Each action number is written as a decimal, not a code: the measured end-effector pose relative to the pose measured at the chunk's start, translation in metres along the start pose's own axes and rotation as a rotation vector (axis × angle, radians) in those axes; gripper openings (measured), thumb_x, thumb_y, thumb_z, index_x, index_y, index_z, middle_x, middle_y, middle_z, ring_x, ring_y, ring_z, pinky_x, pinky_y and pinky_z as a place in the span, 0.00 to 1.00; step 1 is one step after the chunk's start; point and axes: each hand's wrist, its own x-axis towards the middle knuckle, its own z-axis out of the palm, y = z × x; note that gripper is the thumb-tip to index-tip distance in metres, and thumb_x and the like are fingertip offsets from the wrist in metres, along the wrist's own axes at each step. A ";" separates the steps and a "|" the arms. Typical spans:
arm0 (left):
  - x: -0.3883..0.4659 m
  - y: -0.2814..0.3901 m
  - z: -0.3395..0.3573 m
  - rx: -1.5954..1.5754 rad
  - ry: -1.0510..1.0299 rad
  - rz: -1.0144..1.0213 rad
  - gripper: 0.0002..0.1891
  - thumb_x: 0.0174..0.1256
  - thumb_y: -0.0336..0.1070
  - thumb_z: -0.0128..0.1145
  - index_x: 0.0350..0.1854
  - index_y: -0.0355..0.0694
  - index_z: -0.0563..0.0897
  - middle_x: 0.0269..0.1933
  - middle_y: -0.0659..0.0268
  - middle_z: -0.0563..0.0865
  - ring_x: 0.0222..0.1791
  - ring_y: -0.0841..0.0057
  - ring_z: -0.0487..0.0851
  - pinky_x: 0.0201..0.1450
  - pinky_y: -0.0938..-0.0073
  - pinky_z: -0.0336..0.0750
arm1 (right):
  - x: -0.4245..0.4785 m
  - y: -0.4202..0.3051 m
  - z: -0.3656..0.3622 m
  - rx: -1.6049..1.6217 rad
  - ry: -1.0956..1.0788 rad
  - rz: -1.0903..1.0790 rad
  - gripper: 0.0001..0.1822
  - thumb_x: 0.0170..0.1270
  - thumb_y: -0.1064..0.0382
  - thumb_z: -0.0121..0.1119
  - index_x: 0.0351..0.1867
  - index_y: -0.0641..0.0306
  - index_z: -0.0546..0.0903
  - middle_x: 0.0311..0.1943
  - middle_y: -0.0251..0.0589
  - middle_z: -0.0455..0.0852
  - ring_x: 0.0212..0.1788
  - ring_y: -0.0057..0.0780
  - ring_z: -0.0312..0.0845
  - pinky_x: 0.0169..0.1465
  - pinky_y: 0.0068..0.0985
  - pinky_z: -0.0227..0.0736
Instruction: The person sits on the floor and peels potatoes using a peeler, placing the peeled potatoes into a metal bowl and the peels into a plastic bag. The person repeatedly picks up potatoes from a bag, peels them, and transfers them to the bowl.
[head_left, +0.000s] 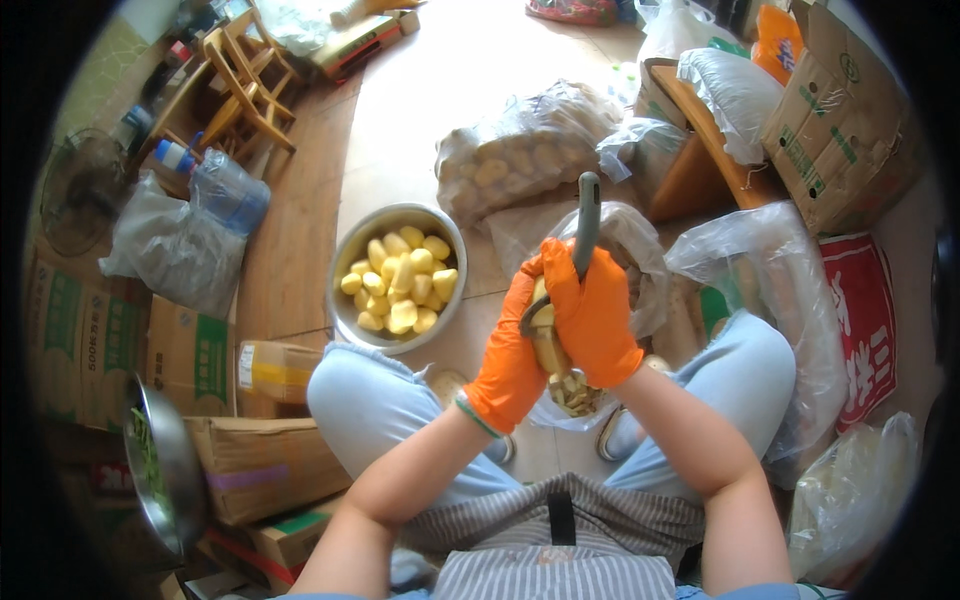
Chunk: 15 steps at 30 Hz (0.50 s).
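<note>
Both hands wear orange gloves and meet in front of my knees. My left hand (506, 356) is closed around a partly peeled potato (550, 349). In my right hand (595, 315) is a grey-handled peeler (588, 217), its curved head lying against the potato. Below the hands, potato peelings (574, 394) lie in a plastic bag between my feet. Left of the hands stands a metal bowl (336, 300) holding several peeled yellow potatoes (403, 279). Beyond them a large clear plastic sack (525, 150) of unpeeled potatoes rests on the tiled floor.
Cardboard boxes (262, 465) and a metal bowl of green vegetables (176, 457) are at the left. Further off are a clear plastic jug (229, 191) and a wooden chair (251, 97). On the right are plastic bags (795, 300), a red printed bag (862, 322) and a large carton (840, 127).
</note>
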 end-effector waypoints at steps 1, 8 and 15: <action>0.001 -0.002 -0.002 -0.028 -0.002 -0.003 0.26 0.84 0.59 0.55 0.72 0.47 0.80 0.66 0.66 0.85 0.66 0.73 0.83 0.70 0.71 0.79 | 0.000 0.002 0.001 0.021 -0.001 0.051 0.25 0.80 0.46 0.62 0.37 0.71 0.86 0.25 0.47 0.89 0.31 0.38 0.88 0.38 0.33 0.78; -0.011 0.008 -0.009 0.355 -0.073 -0.133 0.23 0.85 0.58 0.49 0.60 0.44 0.82 0.42 0.63 0.89 0.35 0.75 0.85 0.38 0.73 0.81 | 0.020 -0.009 -0.007 0.675 0.072 0.623 0.26 0.79 0.41 0.62 0.29 0.59 0.77 0.19 0.31 0.78 0.21 0.22 0.76 0.27 0.25 0.71; -0.019 0.003 0.003 0.721 0.138 0.276 0.27 0.84 0.63 0.48 0.60 0.41 0.78 0.40 0.64 0.86 0.32 0.79 0.82 0.28 0.80 0.75 | 0.022 -0.023 -0.018 0.539 0.019 0.691 0.27 0.76 0.35 0.64 0.32 0.58 0.80 0.26 0.29 0.83 0.28 0.17 0.76 0.33 0.20 0.70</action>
